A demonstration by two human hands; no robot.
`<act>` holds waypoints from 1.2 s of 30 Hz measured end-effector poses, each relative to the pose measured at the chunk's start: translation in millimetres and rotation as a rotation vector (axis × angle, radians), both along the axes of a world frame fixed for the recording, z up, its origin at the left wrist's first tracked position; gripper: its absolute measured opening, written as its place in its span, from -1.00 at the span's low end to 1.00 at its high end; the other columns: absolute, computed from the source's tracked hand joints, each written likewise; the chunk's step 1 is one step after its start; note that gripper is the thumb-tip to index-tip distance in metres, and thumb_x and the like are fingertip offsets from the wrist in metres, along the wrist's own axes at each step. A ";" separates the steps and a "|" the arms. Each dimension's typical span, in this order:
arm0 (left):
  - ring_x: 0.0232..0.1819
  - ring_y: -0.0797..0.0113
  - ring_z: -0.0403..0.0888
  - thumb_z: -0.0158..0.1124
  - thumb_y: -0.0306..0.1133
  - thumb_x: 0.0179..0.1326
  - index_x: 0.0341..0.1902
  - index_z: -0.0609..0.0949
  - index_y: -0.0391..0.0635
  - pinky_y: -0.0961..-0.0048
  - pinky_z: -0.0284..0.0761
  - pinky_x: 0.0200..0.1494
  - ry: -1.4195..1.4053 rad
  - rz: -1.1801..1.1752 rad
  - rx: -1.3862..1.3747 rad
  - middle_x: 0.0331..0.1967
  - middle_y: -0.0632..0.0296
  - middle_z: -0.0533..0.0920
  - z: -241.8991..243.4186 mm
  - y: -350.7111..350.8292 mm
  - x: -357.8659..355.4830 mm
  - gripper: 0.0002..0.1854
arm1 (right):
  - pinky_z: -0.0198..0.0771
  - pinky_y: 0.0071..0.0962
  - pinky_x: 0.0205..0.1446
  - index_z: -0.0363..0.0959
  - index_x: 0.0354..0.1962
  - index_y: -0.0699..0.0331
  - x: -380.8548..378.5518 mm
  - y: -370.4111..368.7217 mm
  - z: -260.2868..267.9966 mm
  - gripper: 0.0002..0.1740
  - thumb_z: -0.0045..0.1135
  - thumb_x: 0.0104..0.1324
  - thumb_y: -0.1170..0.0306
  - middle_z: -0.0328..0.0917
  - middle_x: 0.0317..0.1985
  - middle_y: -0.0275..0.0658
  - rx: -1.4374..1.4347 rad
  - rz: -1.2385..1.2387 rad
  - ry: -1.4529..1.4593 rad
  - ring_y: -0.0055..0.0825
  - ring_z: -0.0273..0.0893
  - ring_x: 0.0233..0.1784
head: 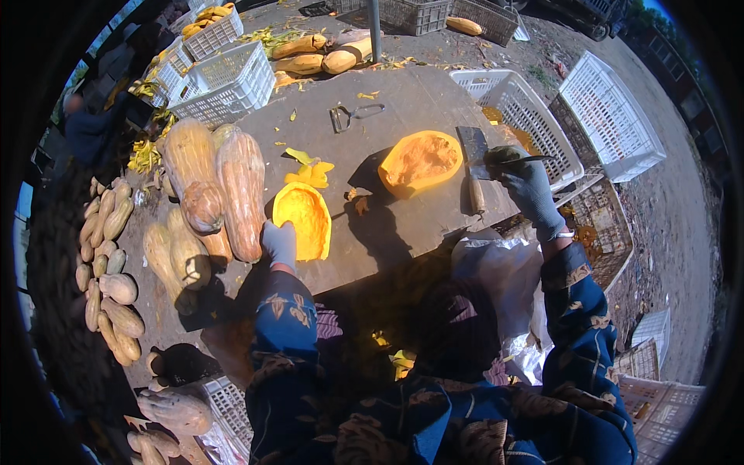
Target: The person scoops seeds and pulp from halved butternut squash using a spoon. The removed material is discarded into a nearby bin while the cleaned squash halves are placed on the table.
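Note:
My left hand, in a pale glove, grips the near left rim of a hollowed, peeled squash half, its cavity facing up. Over the table's right edge, my gloved right hand is closed around a thin tool with a dark end sticking out to the right; its kind is partly hidden by the fingers. Just left of that hand lies a cleaver with a wooden handle. Another peeled squash half, its stringy pulp still inside, rests between the hands. Yellow peel scraps lie beyond the hollowed half.
A Y-shaped peeler lies toward the table's far side. Whole squashes crowd the left. White plastic crates stand far left, and another crate holding orange scraps abuts the right edge. A person is at far left.

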State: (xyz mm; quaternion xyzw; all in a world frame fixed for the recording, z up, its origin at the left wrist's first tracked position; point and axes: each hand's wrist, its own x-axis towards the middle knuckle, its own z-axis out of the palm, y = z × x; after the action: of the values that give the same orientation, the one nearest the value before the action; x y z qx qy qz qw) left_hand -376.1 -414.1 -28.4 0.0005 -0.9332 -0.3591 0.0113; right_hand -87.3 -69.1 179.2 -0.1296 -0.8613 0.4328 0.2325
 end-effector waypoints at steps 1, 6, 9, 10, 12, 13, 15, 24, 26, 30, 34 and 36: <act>-0.18 -0.08 0.62 0.29 -0.31 0.00 -0.08 0.51 -0.40 0.26 0.52 -0.10 0.088 0.014 -0.124 -0.21 -0.15 0.63 7.7 1.7 2.2 -0.54 | 0.43 -0.53 -0.10 0.51 -0.22 0.40 0.5 3.9 4.5 -0.81 0.12 0.17 0.64 0.59 -0.23 -0.19 0.014 -0.026 -0.041 -0.49 0.52 -0.20; 0.00 -0.02 0.54 0.25 -0.31 0.07 0.06 0.47 -0.29 0.23 0.44 0.06 0.296 -0.129 -0.237 -0.04 -0.08 0.56 49.3 25.6 21.3 -0.52 | 0.44 -0.53 -0.09 0.53 -0.19 0.43 3.5 15.5 9.7 -0.80 0.13 0.24 0.51 0.61 -0.25 -0.18 0.004 -0.070 0.053 -0.49 0.54 -0.23; 0.08 -0.03 0.48 0.23 -0.38 0.09 0.08 0.48 -0.22 0.22 0.40 0.12 0.443 -0.319 -0.044 0.04 -0.08 0.53 59.6 64.2 38.2 -0.56 | 0.42 -0.55 -0.11 0.53 -0.15 0.43 3.2 18.0 -5.9 -0.71 0.10 0.29 0.37 0.61 -0.24 -0.21 -0.167 -0.130 0.078 -0.53 0.53 -0.23; 0.05 -0.02 0.51 0.24 -0.39 0.08 0.06 0.50 -0.21 0.24 0.42 0.10 0.393 -0.389 0.021 0.01 -0.08 0.55 58.9 79.8 45.8 -0.57 | 0.42 -0.59 -0.13 0.53 -0.11 0.43 2.6 20.3 -13.2 -0.72 0.08 0.29 0.42 0.61 -0.23 -0.26 -0.182 -0.155 0.068 -0.59 0.51 -0.24; -0.02 0.02 0.57 0.27 -0.40 0.07 0.03 0.53 -0.21 0.27 0.47 0.03 0.266 -0.499 0.165 -0.07 -0.05 0.60 54.3 109.0 56.9 -0.59 | 0.43 -0.58 -0.10 0.51 -0.07 0.44 -3.5 26.8 -32.9 -0.71 0.04 0.29 0.48 0.61 -0.17 -0.26 -0.290 -0.123 0.106 -0.58 0.52 -0.20; -0.07 0.05 0.61 0.29 -0.40 0.06 0.02 0.54 -0.20 0.29 0.50 -0.01 0.138 -0.526 0.227 -0.11 -0.03 0.63 50.5 124.1 61.6 -0.60 | 0.44 -0.55 -0.09 0.49 -0.07 0.45 -5.5 30.9 -43.9 -0.71 0.00 0.28 0.51 0.60 -0.15 -0.22 -0.307 -0.130 0.099 -0.53 0.53 -0.18; -0.16 0.31 0.65 0.33 -0.38 0.08 0.06 0.54 -0.20 0.41 0.55 -0.18 -0.148 -0.502 0.400 -0.24 0.09 0.68 42.4 150.4 69.8 -0.57 | 0.44 -0.56 -0.23 0.52 -0.17 0.46 -12.7 40.2 -67.7 -0.76 0.04 0.24 0.49 0.61 -0.33 -0.24 -0.430 -0.199 0.131 -0.56 0.52 -0.34; -0.10 0.24 0.57 0.23 -0.43 0.15 0.09 0.38 -0.31 0.27 0.65 -0.40 -0.735 -0.386 0.856 0.00 0.04 0.49 14.3 198.2 70.1 -0.55 | 0.44 -0.54 -0.30 0.57 -0.24 0.42 -36.9 62.9 -114.4 -0.76 0.04 0.16 0.51 0.63 -0.37 -0.21 -0.365 -0.326 0.098 -0.56 0.53 -0.42; -0.18 0.23 0.58 0.26 -0.45 0.11 0.09 0.39 -0.32 0.24 0.63 -0.35 -0.797 -0.363 0.918 -0.05 0.06 0.52 2.5 203.6 69.7 -0.53 | 0.47 -0.54 -0.25 0.57 -0.20 0.38 -44.8 60.8 -112.7 -0.76 0.04 0.18 0.54 0.65 -0.32 -0.19 -0.488 -0.311 0.053 -0.53 0.57 -0.34; -0.20 0.22 0.59 0.29 -0.47 0.08 0.07 0.41 -0.28 0.21 0.57 -0.23 -0.731 -0.402 1.003 -0.13 0.09 0.56 -13.7 213.0 73.7 -0.53 | 0.47 -0.50 -0.20 0.58 -0.21 0.35 -59.2 57.4 -109.4 -0.80 0.12 0.20 0.50 0.65 -0.30 -0.18 -0.315 -0.346 0.048 -0.44 0.61 -0.28; -0.02 0.18 0.55 0.28 -0.39 0.15 0.04 0.44 -0.23 0.20 0.54 -0.05 -0.825 -0.293 1.153 -0.06 0.06 0.53 0.3 217.5 88.7 -0.60 | 0.46 -0.45 -0.20 0.59 -0.23 0.30 -71.1 58.1 -109.6 -0.80 0.16 0.20 0.43 0.64 -0.32 -0.10 -0.094 -0.404 -0.014 -0.31 0.62 -0.30; 0.06 0.15 0.51 0.32 -0.35 0.15 0.09 0.42 -0.23 0.15 0.52 0.00 -0.911 -0.211 1.279 -0.01 0.03 0.50 16.7 219.4 97.8 -0.54 | 0.45 -0.43 -0.20 0.59 -0.24 0.28 -76.6 59.2 -110.4 -0.80 0.17 0.19 0.38 0.62 -0.33 -0.07 -0.073 -0.401 -0.034 -0.25 0.61 -0.31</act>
State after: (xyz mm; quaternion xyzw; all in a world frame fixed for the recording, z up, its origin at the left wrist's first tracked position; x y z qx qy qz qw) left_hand -278.2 -194.7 -11.7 0.0654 -0.4536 -0.7895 -0.4083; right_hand -163.9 -9.9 68.8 -0.3141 -0.8057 0.4066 0.2947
